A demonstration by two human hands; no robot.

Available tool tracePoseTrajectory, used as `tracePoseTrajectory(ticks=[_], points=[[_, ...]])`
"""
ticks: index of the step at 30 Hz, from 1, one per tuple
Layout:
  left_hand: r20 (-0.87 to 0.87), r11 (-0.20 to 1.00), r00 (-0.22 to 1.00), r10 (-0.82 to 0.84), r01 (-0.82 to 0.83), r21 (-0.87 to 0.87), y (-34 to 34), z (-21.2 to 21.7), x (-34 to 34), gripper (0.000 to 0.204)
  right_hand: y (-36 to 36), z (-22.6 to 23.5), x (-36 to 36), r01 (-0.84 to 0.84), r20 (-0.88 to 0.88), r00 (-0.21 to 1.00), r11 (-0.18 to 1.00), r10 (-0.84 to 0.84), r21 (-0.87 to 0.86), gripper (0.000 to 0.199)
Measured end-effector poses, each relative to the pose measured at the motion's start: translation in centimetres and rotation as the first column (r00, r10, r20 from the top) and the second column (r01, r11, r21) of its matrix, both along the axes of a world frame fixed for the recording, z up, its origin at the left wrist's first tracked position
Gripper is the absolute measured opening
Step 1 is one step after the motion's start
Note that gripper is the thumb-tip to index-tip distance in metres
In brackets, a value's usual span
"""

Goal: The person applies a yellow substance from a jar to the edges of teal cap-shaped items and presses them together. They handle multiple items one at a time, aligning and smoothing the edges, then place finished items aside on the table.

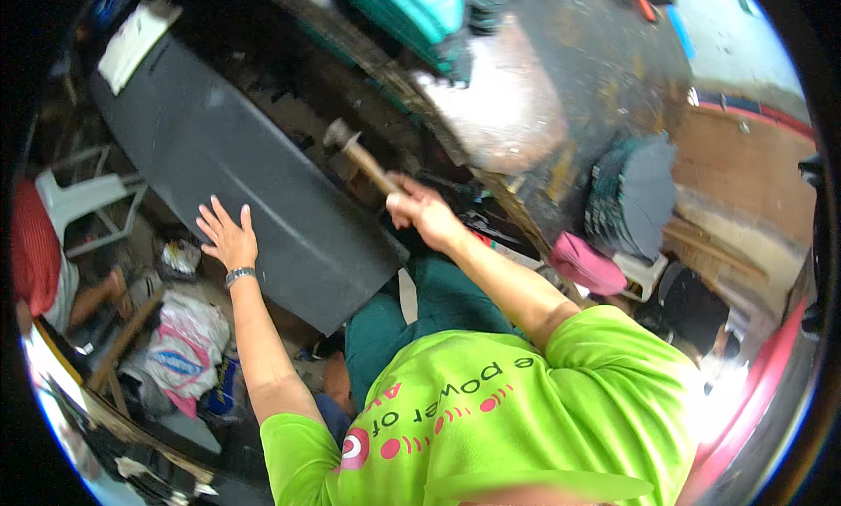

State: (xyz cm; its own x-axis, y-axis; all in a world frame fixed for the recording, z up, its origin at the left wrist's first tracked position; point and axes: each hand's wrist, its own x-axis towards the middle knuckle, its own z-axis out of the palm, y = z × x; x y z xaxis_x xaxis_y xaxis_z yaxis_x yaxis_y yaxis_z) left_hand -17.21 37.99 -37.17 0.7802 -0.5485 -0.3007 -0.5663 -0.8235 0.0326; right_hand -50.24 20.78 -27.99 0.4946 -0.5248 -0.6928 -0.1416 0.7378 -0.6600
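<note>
Both arms forward, left hand splayed over black panel, right hand gripping hammer

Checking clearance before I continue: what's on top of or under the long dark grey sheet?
On the dark grey sheet, a whitish flat piece appears to overlap the far end; the left hand is over the left edge, contact unclear. What lies directly underneath is covered.

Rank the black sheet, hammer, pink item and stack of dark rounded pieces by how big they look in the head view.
1. Black sheet
2. Stack of dark rounded pieces
3. Pink item
4. Hammer, partly hidden by the right hand
</note>
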Motion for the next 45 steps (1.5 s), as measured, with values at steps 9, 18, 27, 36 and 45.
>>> tracePoseTrajectory(ticks=[9,18,27,36,45], points=[[-0.265,0.994,0.960,0.090,-0.069,0.086,-3.9,2.3,-2.9,0.144,0.8,19.2,-6.6,-0.055,-0.162,0.982,0.678,-0.095,-0.733,0.045],[-0.291,0.996,0.953,0.088,-0.077,0.051,-3.1,1.4,-2.2,0.145,-8.1,16.3,-8.5,0.590,-0.086,0.732,0.692,-0.676,-0.416,0.053],[-0.276,0.993,0.958,0.078,-0.049,0.109,-3.5,2.1,-2.2,0.143,-9.4,16.9,-9.9,0.752,-0.125,0.657,0.659,-0.744,0.030,0.043],[-0.235,0.979,0.972,0.020,0.028,0.201,-2.9,0.3,-1.1,0.152,-9.5,16.4,-11.4,0.743,-0.056,0.664,0.651,-0.745,0.156,0.034],[-0.402,0.839,0.900,0.167,0.084,0.538,-7.5,2.9,1.4,0.153,-10.1,17.2,-12.1,0.581,-0.075,0.814,0.803,-0.577,0.135,0.062]])
